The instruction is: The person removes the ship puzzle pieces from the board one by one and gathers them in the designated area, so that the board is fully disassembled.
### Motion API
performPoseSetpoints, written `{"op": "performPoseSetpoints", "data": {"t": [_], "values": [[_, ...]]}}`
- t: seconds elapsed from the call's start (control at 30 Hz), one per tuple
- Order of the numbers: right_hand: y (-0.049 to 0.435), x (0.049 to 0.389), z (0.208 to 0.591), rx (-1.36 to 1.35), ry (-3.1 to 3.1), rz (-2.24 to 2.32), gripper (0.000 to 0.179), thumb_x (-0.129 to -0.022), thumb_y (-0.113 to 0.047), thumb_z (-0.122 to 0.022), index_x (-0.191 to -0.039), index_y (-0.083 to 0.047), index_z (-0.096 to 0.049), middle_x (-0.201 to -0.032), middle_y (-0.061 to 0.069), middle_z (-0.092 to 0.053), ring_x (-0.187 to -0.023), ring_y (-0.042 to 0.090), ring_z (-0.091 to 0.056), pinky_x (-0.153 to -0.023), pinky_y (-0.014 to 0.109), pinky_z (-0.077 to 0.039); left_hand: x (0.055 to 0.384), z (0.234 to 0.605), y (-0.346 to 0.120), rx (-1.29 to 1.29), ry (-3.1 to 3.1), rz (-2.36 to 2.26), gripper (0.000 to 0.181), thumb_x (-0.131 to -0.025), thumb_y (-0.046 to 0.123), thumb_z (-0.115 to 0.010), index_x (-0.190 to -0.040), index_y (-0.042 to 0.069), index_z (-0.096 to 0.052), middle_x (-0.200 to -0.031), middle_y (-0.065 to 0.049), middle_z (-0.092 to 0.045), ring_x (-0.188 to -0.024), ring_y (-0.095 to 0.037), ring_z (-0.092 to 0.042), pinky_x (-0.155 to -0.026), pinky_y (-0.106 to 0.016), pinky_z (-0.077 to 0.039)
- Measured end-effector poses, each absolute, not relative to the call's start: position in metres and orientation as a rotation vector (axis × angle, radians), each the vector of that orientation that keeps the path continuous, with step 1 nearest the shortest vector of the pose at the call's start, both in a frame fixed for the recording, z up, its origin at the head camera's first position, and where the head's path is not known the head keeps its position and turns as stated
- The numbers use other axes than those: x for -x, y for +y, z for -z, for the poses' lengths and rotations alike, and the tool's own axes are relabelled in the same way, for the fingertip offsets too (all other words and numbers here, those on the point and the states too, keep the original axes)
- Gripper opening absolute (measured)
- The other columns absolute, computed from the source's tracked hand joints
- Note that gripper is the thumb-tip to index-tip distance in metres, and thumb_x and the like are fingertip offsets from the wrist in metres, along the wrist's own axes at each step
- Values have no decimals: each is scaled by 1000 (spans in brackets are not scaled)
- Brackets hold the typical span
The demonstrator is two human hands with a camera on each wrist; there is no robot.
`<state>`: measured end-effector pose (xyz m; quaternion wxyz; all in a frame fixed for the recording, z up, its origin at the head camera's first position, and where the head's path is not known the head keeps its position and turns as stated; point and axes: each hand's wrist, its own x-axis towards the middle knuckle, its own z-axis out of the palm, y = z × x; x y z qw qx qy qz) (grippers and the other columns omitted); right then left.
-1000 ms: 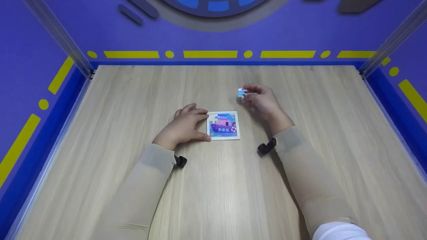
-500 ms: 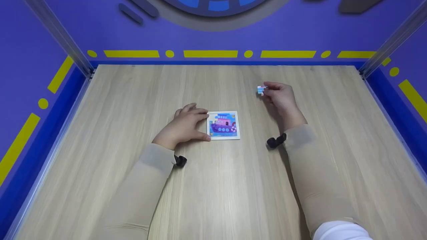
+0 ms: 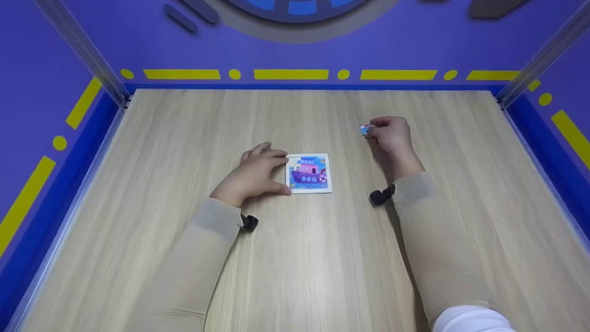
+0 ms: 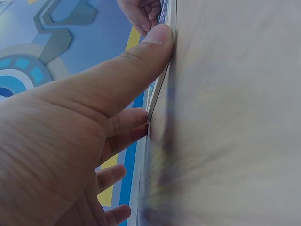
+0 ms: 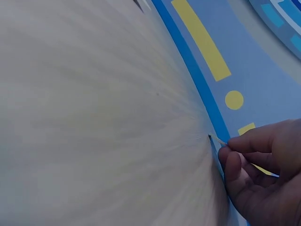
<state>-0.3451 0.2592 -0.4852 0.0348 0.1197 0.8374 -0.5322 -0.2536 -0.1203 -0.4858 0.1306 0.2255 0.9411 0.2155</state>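
A small square jigsaw puzzle with a white frame (image 3: 329,177) lies on the wooden table, its picture a purple and pink boat (image 3: 309,175). A pale gap shows at the picture's upper left. My left hand (image 3: 253,174) touches the frame's left side, thumb at the lower corner and forefinger at the upper one, the other fingers spread. Beyond the puzzle, to the right, my right hand (image 3: 391,138) pinches a blue and white jigsaw piece (image 3: 364,130) between thumb and fingertips. The right wrist view shows this piece (image 5: 216,139) edge-on, close to the tabletop.
The wooden table (image 3: 295,258) is bounded by a purple back wall (image 3: 295,57) with yellow markings and by similar side walls. Black wrist cameras, such as the right one (image 3: 381,196), stick out from the sleeves.
My right hand has moved right, away from the puzzle, with the jigsaw piece, then slightly toward me, and the piece has turned in its fingers. My left hand has stayed in place.
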Motion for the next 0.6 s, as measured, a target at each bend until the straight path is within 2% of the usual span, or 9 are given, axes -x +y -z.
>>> {"op": "performPoseSetpoints", "data": {"t": [0.17,0.33,0.47,0.6], "values": [[260,344,484,-347,2706,1454,43,-107,-12,-68,-147,0,-73,-143,23,-75,-93,9,-71,-72,15,-58,253,485,-120,-656,2732,-637,96,-88,58,-94,-165,14,-60,-179,0,-48,-178,-37,-16,-143,-66,-16],[262,344,485,-344,2745,1364,44,-107,-14,-67,-148,-2,-73,-147,23,-74,-110,20,-74,-74,15,-57,252,484,-119,-657,2733,-636,95,-87,57,-95,-165,14,-60,-179,0,-49,-178,-37,-16,-143,-66,-15],[261,344,485,-350,2741,1345,43,-107,-14,-67,-149,-2,-73,-150,22,-73,-123,27,-74,-85,22,-61,252,483,-119,-653,2731,-638,96,-87,57,-95,-165,14,-60,-179,0,-48,-179,-37,-15,-143,-66,-15],[261,344,485,-356,2736,1340,43,-108,-14,-68,-149,-1,-73,-153,22,-72,-134,33,-73,-102,37,-65,251,482,-120,-650,2727,-638,96,-87,57,-95,-166,13,-59,-180,0,-48,-179,-37,-15,-144,-66,-14]]}}
